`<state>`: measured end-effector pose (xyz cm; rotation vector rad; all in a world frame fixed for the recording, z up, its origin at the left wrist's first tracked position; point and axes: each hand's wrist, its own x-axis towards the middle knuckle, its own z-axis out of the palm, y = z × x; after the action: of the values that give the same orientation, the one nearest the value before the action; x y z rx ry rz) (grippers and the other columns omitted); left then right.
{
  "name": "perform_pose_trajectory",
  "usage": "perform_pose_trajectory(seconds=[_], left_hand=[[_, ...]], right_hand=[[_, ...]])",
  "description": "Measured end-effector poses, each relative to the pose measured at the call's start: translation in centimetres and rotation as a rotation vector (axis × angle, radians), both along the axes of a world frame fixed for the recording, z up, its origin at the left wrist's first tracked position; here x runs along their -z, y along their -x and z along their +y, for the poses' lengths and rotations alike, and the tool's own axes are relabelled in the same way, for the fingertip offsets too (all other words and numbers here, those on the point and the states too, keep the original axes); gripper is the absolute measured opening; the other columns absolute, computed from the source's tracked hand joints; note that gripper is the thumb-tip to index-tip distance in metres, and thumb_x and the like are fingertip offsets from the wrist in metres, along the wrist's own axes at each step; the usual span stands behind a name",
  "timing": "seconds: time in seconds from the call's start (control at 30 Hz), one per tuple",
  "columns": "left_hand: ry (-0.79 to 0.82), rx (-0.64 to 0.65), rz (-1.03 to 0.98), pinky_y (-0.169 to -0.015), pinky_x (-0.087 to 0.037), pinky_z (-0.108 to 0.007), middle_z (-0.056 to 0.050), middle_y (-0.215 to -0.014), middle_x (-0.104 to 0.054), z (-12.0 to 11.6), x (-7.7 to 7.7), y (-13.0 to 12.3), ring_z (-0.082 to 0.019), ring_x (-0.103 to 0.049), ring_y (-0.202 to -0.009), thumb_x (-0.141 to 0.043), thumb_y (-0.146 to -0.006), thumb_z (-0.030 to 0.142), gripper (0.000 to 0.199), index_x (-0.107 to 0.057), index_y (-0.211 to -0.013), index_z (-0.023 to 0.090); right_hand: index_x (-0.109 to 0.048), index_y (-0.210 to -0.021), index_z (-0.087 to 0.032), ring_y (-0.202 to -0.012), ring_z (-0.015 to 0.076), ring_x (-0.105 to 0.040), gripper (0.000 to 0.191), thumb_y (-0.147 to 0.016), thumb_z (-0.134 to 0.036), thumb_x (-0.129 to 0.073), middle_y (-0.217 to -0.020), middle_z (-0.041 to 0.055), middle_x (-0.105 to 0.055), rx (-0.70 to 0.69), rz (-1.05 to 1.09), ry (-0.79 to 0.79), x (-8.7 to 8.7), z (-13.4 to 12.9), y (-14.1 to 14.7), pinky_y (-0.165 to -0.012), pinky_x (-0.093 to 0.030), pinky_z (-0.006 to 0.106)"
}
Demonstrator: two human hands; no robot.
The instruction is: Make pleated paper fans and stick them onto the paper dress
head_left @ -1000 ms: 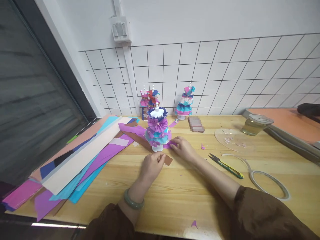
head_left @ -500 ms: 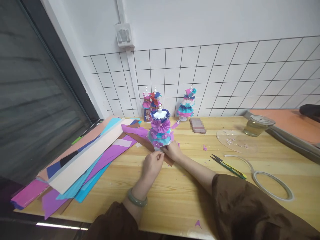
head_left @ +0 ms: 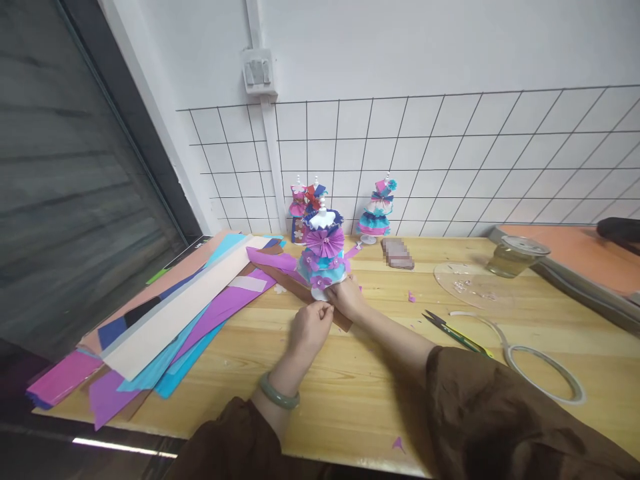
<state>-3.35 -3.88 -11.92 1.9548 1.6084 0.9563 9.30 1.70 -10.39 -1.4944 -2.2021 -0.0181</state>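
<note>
Purple dress stand (head_left: 324, 250) has left hand (head_left: 311, 327), pinched shut, and right hand (head_left: 349, 298), curled, near its bottom; can't tell their hold

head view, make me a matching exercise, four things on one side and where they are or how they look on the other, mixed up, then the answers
Things
1. right hand
2. green bracelet
3. black-bladed snips
4. lidded cup

Places and states
A. holding pale yellow liquid
B. by the base of the nearest dress figure
C. on the table, between the right sleeve and the tape ring
D. around the wrist of the left hand

Right pairs: 1-B, 2-D, 3-C, 4-A
</note>
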Motion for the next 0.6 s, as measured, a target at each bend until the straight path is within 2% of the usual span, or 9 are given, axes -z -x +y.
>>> perform_pose_trajectory(seconds=[0.17, 0.27, 0.4, 0.6], left_hand=[[-0.005, 0.001, 0.020, -0.049, -0.023, -0.021, 0.003, -0.054, -0.050, 0.0, 0.2, -0.1, -0.008, -0.037, -0.049, -0.043, -0.080, 0.037, 0.026, -0.060, -0.070, 0.019], [-0.001, 0.012, 0.040, -0.049, -0.023, -0.021, 0.003, -0.054, -0.050, -0.1, 0.3, -0.1, -0.009, -0.038, -0.049, -0.043, -0.080, 0.036, 0.026, -0.061, -0.071, 0.020], [0.015, 0.028, 0.062, -0.049, -0.023, -0.021, 0.001, -0.057, -0.053, -0.3, 0.3, -0.2, -0.009, -0.040, -0.050, -0.043, -0.080, 0.037, 0.027, -0.063, -0.072, 0.019], [0.030, 0.047, 0.070, -0.050, -0.024, -0.021, 0.000, -0.060, -0.057, -0.4, 0.3, -0.2, -0.009, -0.043, -0.051, -0.042, -0.081, 0.037, 0.028, -0.064, -0.076, 0.020]], right_hand=[[-0.061, -0.095, -0.021, -0.088, 0.0211, -0.051, 0.028, -0.088, -0.033, -0.037, -0.094, 0.0077, -0.064, 0.047, -0.018, -0.028, -1.1, 1.5, -1.7, -0.071, -0.026, 0.029], [-0.063, -0.095, -0.019, -0.090, 0.0245, -0.051, 0.030, -0.088, -0.034, -0.038, -0.097, 0.0112, -0.064, 0.124, -0.036, -0.026, -1.3, 3.0, -3.5, -0.071, -0.027, 0.031], [-0.064, -0.095, -0.020, -0.094, 0.0272, -0.051, 0.031, -0.087, -0.036, -0.039, -0.102, 0.0124, -0.063, 0.215, -0.059, 0.000, -1.1, 4.8, -5.7, -0.073, -0.028, 0.033], [-0.057, -0.112, -0.021, -0.091, 0.0269, -0.053, 0.038, -0.086, -0.040, -0.038, -0.100, 0.0121, -0.064, 0.306, -0.073, 0.056, -0.2, 5.4, -7.2, -0.072, -0.030, 0.033]])
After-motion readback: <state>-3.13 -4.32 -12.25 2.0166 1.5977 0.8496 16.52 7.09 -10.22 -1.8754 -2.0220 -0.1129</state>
